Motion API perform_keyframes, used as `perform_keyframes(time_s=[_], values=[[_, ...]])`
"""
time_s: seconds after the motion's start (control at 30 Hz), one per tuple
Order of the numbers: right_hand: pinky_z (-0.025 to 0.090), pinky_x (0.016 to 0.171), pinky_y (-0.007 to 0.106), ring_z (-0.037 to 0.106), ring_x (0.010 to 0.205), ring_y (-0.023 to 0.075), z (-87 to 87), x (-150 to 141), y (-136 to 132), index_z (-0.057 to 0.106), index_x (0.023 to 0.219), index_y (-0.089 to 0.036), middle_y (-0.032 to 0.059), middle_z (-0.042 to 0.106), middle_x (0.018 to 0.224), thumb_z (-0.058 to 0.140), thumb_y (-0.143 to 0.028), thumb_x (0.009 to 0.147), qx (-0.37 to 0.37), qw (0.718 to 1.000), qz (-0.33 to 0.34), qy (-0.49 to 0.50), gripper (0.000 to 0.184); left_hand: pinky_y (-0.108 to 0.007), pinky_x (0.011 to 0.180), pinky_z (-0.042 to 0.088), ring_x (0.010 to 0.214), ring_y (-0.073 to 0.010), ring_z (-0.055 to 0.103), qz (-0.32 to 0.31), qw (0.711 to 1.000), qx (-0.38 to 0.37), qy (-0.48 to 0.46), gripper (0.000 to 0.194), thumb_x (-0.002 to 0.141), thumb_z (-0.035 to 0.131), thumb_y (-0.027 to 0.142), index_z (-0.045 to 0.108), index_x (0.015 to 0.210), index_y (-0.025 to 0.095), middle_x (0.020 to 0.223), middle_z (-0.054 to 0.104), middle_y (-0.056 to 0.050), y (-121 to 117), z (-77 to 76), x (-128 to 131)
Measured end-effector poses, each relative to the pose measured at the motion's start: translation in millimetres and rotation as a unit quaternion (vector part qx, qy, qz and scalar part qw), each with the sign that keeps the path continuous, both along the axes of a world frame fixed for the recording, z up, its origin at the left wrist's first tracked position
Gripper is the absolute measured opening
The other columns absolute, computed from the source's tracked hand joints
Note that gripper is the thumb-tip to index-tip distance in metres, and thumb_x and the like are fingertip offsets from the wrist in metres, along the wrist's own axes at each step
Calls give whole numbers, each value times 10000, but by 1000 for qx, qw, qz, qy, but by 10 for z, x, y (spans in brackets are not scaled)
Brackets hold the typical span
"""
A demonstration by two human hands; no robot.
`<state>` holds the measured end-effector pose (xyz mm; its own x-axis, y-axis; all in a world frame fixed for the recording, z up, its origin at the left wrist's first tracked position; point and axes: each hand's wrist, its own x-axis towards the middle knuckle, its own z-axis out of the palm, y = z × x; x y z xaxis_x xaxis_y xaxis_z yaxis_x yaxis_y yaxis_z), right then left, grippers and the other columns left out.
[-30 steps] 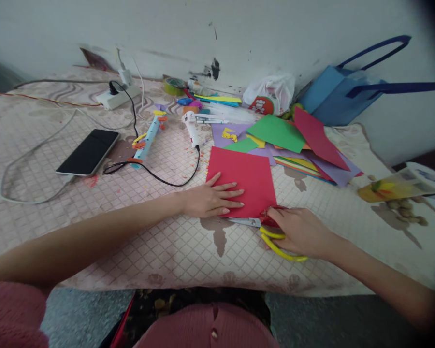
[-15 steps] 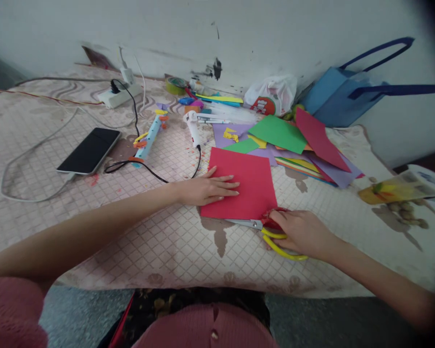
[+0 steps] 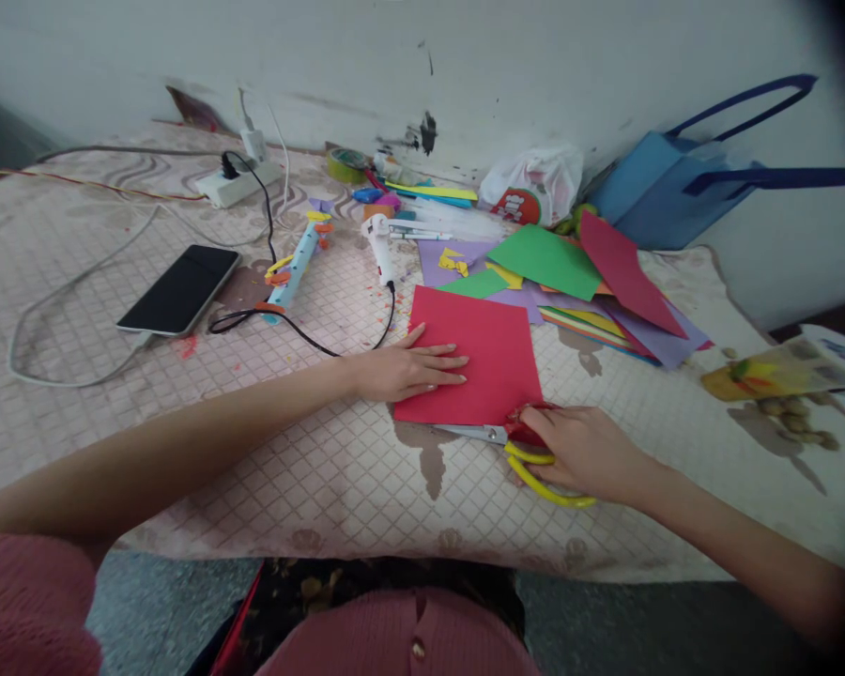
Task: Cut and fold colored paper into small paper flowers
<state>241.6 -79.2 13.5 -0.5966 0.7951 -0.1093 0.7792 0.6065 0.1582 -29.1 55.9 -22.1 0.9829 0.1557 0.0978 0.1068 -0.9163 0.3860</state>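
A red sheet of paper lies flat on the patterned tablecloth. Spread over the sheet's left part is my left hand, fingers stretched out and pressing on it. At the lower right corner of the paper, my right hand grips a pair of scissors with yellow and red handles. The scissor blades point left along the sheet's near edge, partly under it. Some of the right fingers are hidden by the handles.
Coloured paper sheets are piled behind right, near a blue bag. A white glue gun with a black cord lies behind the paper. A phone, a decorated light-blue strip and a power strip are left. A clear cup lies right.
The view has shifted slightly, so the scene sits a little farther right. Both hands, the scissors and the red paper keep nearly the same places.
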Motion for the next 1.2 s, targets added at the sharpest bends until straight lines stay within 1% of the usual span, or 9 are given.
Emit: perform_keyframes(time_s=[0.17,0.3,0.43,0.53,0.7,0.83,0.97,1.07,1.2], values=[[303,513,263,621,625,196,-14,31,7,495,855,-174,46,650,692,573,-369,771,2,1000,-1,-13,226,-518,1089,-84,1397,-205,160,1,1000,-1,2,472,933,290,227,310,1399,297,1492,276,-33,-6,17,2],[322,535,275,626,660,207,23,-36,11,490,829,-178,39,642,706,590,-377,743,-6,1000,-16,-6,239,-518,1092,-70,1399,-203,147,0,1000,3,11,477,930,288,214,307,1402,278,1495,267,-42,-19,39,1],[314,529,277,621,642,204,41,-113,28,490,826,-174,39,638,689,582,-358,740,-8,1000,-15,1,223,-529,1090,-67,1395,-208,166,6,1000,-13,1,476,923,306,210,327,1392,287,1486,289,-36,-23,43,2],[306,522,275,617,623,202,24,-126,44,496,830,-169,43,638,670,577,-368,746,-1,1000,-11,0,231,-527,1090,-75,1394,-208,170,6,1000,-18,-3,476,919,313,208,335,1388,287,1485,291,-32,-23,42,1],[303,510,273,627,623,210,-16,-80,43,499,847,-162,46,642,672,589,-372,751,1,1000,-1,-13,247,-515,1088,-93,1398,-202,155,8,1000,-4,17,474,929,285,217,318,1397,285,1494,273,-30,-27,54,1],[331,524,282,638,655,215,3,-84,30,492,857,-168,43,646,703,601,-362,747,-9,1000,-4,-18,248,-519,1084,-102,1397,-209,160,7,1000,1,18,468,933,277,224,323,1397,268,1492,275,-38,-33,57,2],[363,556,288,644,696,221,43,-143,30,487,870,-167,57,659,751,598,-387,750,-17,1000,-8,-8,274,-524,1080,-106,1395,-209,171,10,1000,1,12,470,930,287,219,325,1394,279,1490,280,-38,-32,47,0],[364,553,286,647,703,225,52,-186,44,492,875,-163,65,663,761,591,-398,758,-13,1000,-9,-8,281,-526,1075,-120,1395,-210,169,12,1000,2,10,465,932,286,224,331,1392,278,1492,277,-38,-28,40,-2],[356,539,281,648,685,223,44,-220,64,496,869,-159,52,658,740,600,-397,755,-10,1000,-7,-15,283,-533,1070,-131,1392,-220,180,9,1000,-3,4,461,931,297,224,341,1388,269,1489,283,-49,-24,31,0]])
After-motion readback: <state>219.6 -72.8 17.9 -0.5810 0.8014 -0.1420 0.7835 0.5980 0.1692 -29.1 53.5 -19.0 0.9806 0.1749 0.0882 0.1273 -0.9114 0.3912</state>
